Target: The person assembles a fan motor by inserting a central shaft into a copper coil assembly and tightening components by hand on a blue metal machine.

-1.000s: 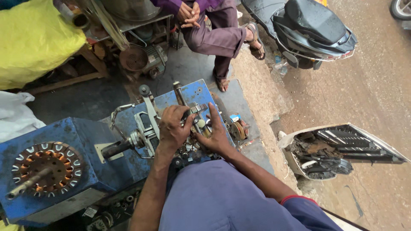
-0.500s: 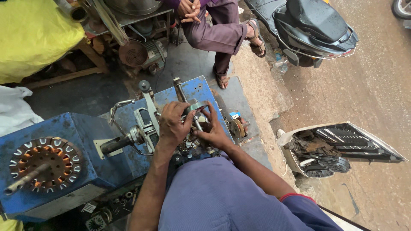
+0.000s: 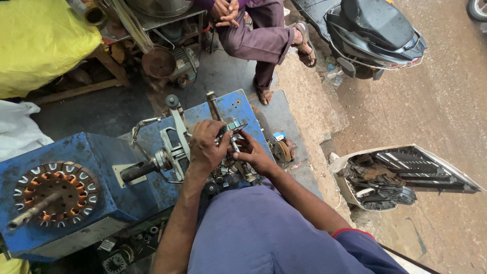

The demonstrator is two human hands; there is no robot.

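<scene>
A small metal part (image 3: 231,127) is held above the blue bench (image 3: 91,157). It is gripped by the left hand (image 3: 205,147) and the right hand (image 3: 256,155), all fingers closed on it. It should be kept steady and aligned with the steel rod (image 3: 215,107).

Blue winding machine (image 3: 96,172) walled the left; seated person's leg (image 3: 264,45) blocked ahead; open pavement (image 3: 314,167) lay right.

Both forearms reach forward (bare below the sleeves). The left hand (image 3: 207,147) curls knuckles-up. The right hand (image 3: 255,155) pinches beside it, fingers bent.
</scene>
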